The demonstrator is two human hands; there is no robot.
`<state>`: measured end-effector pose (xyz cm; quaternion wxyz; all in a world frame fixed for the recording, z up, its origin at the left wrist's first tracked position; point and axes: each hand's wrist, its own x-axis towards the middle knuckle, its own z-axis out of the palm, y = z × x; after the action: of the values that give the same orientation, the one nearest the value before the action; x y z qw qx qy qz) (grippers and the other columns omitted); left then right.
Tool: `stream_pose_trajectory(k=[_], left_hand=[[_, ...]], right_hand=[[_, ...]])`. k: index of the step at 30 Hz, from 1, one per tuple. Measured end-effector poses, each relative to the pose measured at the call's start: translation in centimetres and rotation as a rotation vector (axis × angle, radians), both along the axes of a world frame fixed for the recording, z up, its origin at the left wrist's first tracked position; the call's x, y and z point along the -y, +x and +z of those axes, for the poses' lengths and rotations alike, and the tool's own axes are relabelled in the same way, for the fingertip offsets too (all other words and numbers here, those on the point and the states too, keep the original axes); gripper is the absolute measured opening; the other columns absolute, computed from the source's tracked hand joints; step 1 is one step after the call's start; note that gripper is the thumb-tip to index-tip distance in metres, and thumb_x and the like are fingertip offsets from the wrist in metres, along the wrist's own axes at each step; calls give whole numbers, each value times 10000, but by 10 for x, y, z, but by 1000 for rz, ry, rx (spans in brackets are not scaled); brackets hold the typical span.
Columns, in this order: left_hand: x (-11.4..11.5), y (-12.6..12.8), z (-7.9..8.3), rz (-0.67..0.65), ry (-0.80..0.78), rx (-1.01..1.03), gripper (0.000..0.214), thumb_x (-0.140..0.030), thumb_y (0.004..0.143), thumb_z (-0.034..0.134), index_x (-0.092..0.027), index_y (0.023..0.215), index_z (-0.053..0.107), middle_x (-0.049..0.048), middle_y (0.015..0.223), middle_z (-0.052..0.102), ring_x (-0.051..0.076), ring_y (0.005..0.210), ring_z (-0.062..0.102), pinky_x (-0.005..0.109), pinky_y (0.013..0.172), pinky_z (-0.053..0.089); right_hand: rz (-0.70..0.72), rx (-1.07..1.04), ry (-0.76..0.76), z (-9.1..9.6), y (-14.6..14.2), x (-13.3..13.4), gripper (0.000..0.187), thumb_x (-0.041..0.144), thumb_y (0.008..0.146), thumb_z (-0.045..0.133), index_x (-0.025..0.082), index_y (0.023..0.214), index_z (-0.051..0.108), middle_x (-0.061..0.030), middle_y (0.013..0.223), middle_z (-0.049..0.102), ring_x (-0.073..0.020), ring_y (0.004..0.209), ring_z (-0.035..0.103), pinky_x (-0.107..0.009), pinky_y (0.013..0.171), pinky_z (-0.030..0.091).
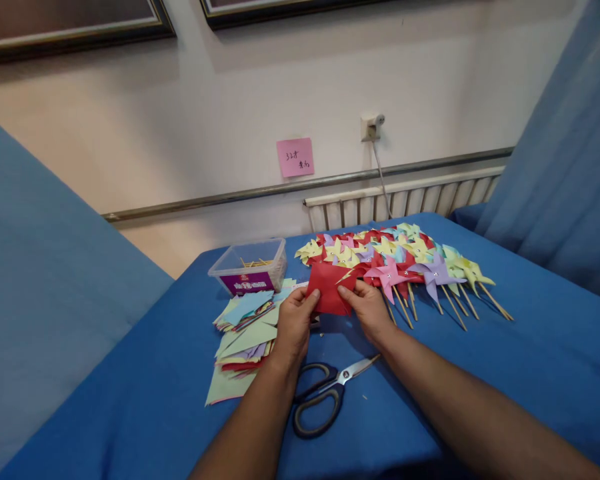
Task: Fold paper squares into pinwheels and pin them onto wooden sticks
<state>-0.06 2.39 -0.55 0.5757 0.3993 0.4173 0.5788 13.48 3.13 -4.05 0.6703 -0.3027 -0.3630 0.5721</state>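
Note:
A square of red paper (330, 288) is held up above the table between both hands, with a slit running in from its upper right corner. My left hand (296, 320) pinches its left edge, thumb on the front. Gripping the lower right side is my right hand (370, 308), its thumb also on the front. Below the hands lie scissors (330, 387) with dark handles, blades pointing right. Left of my left hand are stacks of coloured paper (250, 333). Finished pinwheels (389, 275) on sticks lie in rows behind and right of my right hand.
A clear plastic box (253, 267) with a purple label and several thin sticks stands at the back left. A blue cloth (145, 387) covers the table. Behind it are a radiator (405, 200), a pipe (250, 195) and a plugged-in cord (381, 173). Blue curtains (560, 173) hang at both sides.

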Motion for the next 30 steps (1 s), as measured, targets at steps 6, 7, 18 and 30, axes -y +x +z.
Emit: stream_pose_trajectory(k=[6,7,18,30], left_hand=[[2,-2,3,33,43,88,268,-300,624,843,-142,785,698,7,693,692,101,570,602,211,574,486],[2,-2,4,26,43,125,261,-290,624,844,-145,789,702,7,705,697,105,586,611,211,578,487],[9,9,3,-42,-11,166,354,-251,610,860,-126,915,731,54,824,750,144,667,661,267,690,526],[7,11,2,-58,-54,235,317,-284,665,821,-98,905,731,111,894,761,195,783,703,292,753,550]], right_hand=[[-29,99,-18,-3,0,4,314,484,683,788,185,738,707,1,673,680,-143,611,571,-271,603,451],[-44,119,-39,-4,1,4,329,495,685,784,182,682,681,18,599,633,-120,548,519,-252,550,410],[-42,82,-35,-2,-2,7,361,493,646,811,176,690,644,58,520,536,-80,458,388,-233,463,289],[-83,115,-39,1,-5,9,341,471,639,812,181,772,692,28,551,618,-109,464,481,-256,479,374]])
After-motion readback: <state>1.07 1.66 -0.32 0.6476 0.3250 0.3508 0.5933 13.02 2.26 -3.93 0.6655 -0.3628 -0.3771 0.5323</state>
